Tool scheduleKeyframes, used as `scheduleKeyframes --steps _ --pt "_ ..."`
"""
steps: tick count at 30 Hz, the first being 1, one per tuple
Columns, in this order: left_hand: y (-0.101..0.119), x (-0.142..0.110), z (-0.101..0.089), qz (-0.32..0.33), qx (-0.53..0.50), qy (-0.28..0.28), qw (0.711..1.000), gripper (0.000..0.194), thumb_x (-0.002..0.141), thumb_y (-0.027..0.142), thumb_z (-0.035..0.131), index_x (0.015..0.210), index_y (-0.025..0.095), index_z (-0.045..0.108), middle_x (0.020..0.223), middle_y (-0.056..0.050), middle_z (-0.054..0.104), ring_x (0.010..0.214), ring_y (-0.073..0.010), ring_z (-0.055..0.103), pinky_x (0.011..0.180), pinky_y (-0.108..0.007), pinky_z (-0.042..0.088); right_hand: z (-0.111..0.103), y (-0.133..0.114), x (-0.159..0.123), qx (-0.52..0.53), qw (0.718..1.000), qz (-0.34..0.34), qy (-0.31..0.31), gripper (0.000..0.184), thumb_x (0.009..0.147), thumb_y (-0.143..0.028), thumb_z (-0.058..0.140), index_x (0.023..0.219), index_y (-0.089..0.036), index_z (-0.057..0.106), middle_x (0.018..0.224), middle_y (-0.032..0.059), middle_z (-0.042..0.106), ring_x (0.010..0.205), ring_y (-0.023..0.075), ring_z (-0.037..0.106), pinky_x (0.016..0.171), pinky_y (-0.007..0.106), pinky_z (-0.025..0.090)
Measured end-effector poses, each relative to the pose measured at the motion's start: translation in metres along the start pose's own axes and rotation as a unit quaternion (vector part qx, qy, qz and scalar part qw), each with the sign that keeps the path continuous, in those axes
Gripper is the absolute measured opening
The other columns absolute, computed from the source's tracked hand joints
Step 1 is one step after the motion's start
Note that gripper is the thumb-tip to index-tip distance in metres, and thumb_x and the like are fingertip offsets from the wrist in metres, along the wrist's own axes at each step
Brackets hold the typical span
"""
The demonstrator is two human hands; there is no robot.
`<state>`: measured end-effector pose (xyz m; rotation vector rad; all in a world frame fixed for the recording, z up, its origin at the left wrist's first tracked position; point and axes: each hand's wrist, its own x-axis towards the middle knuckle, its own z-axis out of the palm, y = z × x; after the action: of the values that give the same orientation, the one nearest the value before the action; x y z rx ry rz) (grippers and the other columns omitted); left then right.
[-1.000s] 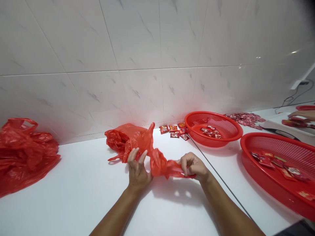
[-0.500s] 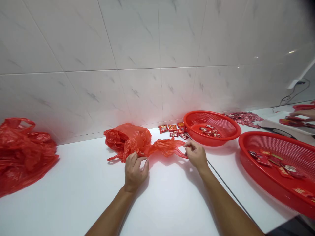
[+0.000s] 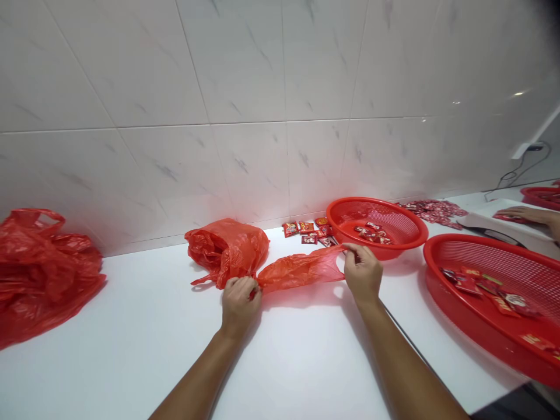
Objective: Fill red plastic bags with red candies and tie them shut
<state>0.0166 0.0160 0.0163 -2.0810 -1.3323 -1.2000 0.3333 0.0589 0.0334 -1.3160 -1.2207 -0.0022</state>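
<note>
Perforated basket [image 3: 446,306]: red plastic, 4 o'clock, edge cut off.
Bag bundle [image 3: 245,245]: crumpled red film, 8 o'clock, inside hidden.
Stretched bag [image 3: 297,271]: thin, wrinkled, translucent, 5 o'clock.
Left hand [image 3: 240,303]: fingers clenched on its 9 o'clock end, contact partly hidden.
Right hand [image 3: 363,271]: fingers pinching its 3 o'clock end.

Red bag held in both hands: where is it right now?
In the head view, the bag is near the middle, stretched between left hand and right hand, in front of the packets and right of the red bundle.
</note>
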Motion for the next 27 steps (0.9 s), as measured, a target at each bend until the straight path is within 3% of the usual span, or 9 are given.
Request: scheduleKeyframes --steps 3,7,10,13,16,21,25,27 --pt "-0.002 -0.002 0.0 -0.006 0.004 -0.03 1.0 0.026 0.091 0.005 0.051 0.079 0.022 0.067 0.067 0.002 0.059 0.063 -0.0156 0.052 0.068 -0.031 0.045 0.001 0.0 -0.001 0.0 1.0 -0.015 -0.009 0.034 0.094 -0.025 0.051 0.102 -0.017 0.083 0.088 0.008 0.072 0.074 0.0193 0.064 0.075 0.031 0.048" --pt "-0.001 -0.007 0.003 0.035 -0.012 -0.1 0.994 0.037 0.087 0.004 0.054 0.095 0.029 0.08 0.084 -0.001 0.063 0.066 -0.0133 0.056 0.059 -0.024 0.043 0.004 0.003 -0.003 -0.015 0.998 -0.025 -0.052 0.035 0.095 -0.024 0.049 0.103 -0.018 0.083 0.084 0.006 0.067 0.073 0.0183 0.062 0.074 0.031 0.048" --pt "0.002 -0.01 0.006 0.039 0.002 -0.162 0.986 0.042 0.085 0.003 0.057 0.105 0.031 0.081 0.128 -0.009 0.064 0.078 -0.0152 0.064 0.059 -0.025 0.048 0.005 0.005 -0.003 -0.024 0.998 -0.028 -0.052 0.035 0.094 -0.023 0.049 0.103 -0.018 0.082 0.085 0.0056 0.066 0.074 0.0183 0.062 0.075 0.031 0.048" --pt "0.004 -0.012 0.009 0.01 0.073 -0.213 0.974 0.055 0.081 -0.003 0.05 0.125 0.022 0.073 0.16 -0.02 0.045 0.09 -0.0243 0.072 0.057 -0.03 0.052 0.004 0.006 -0.002 -0.031 0.998 -0.033 -0.032 0.035 0.094 -0.022 0.049 0.104 -0.018 0.082 0.086 0.0057 0.065 0.075 0.0184 0.062 0.076 0.031 0.049" --pt "0.005 -0.014 0.012 -0.016 0.146 -0.242 0.959 0.057 0.081 -0.006 0.044 0.131 0.012 0.065 0.163 -0.027 0.042 0.089 -0.029 0.075 0.063 -0.039 0.059 0.005 0.008 -0.001 -0.032 0.999 -0.032 -0.017 0.034 0.095 -0.022 0.048 0.102 -0.018 0.081 0.087 0.0055 0.064 0.076 0.0187 0.062 0.077 0.032 0.05" --pt "0.007 -0.017 0.015 -0.013 0.167 -0.194 0.967 0.063 0.079 -0.008 0.044 0.139 0.006 0.058 0.155 -0.029 0.051 0.115 -0.036 0.072 0.082 -0.044 0.06 0.002 0.001 -0.001 -0.046 0.997 -0.055 -0.024 0.03 0.092 -0.018 0.051 0.105 -0.018 0.078 0.1 0.009 0.061 0.084 0.0212 0.064 0.083 0.038 0.055" --pt "0.012 -0.019 0.017 -0.02 0.176 -0.18 0.968 0.065 0.077 -0.009 0.045 0.14 0.005 0.056 0.146 -0.029 0.058 0.117 -0.0376 0.071 0.082 -0.045 0.059 -0.008 -0.033 -0.02 0.009 0.975 -0.216 0.045 0.021 0.079 -0.009 0.059 0.095 -0.019 0.069 0.121 0.0142 0.057 0.113 0.0292 0.061 0.094 0.046 0.055" --pt "0.015 -0.019 0.017 -0.014 0.156 -0.161 0.974 0.064 0.077 -0.008 0.045 0.138 0.007 0.057 0.141 -0.027 0.061 0.117 -0.0374 0.07 0.084 -0.046 0.058 -0.006 -0.055 -0.04 0.109 0.946 -0.306 -0.012 0.025 0.079 -0.004 0.06 0.096 -0.021 0.066 0.114 0.0115 0.061 0.107 0.0259 0.062 0.09 0.041 0.057"
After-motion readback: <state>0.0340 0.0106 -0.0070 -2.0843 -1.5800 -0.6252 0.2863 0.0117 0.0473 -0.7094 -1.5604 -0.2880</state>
